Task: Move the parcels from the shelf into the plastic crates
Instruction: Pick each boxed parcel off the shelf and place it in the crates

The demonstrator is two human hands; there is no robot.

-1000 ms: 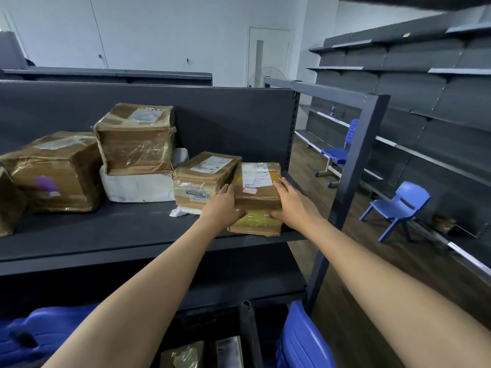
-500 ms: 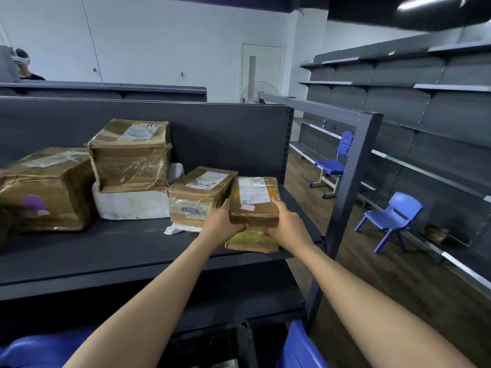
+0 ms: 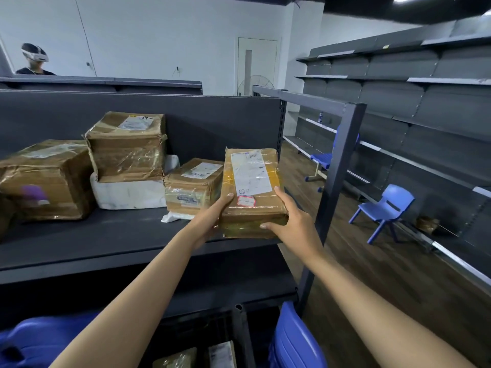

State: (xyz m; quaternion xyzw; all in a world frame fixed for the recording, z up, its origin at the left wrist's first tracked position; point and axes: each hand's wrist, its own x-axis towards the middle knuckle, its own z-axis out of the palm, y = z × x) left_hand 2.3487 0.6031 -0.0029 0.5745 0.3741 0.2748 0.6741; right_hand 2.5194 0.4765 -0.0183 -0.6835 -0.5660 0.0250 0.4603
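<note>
The left hand (image 3: 212,220) and right hand (image 3: 293,221) clasp the near end of a taped parcel (image 3: 252,187), fingers curled round its sides. Label up, long axis pointing away, it hangs over the front edge of the shelf (image 3: 106,235). Below, a dark crate (image 3: 240,325) holds two parcels (image 3: 221,354).

~8 pkgs (image 3: 252,181), 2 chairs (image 3: 390,205)

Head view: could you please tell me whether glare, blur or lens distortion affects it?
In the head view, lighting is soft and even; the tape on the held parcel and the stacked box shows mild glare; the wide lens tilts the shelf post and stretches the forearms; the left hand and right hand look sharp; the label print is too small to read.
</note>
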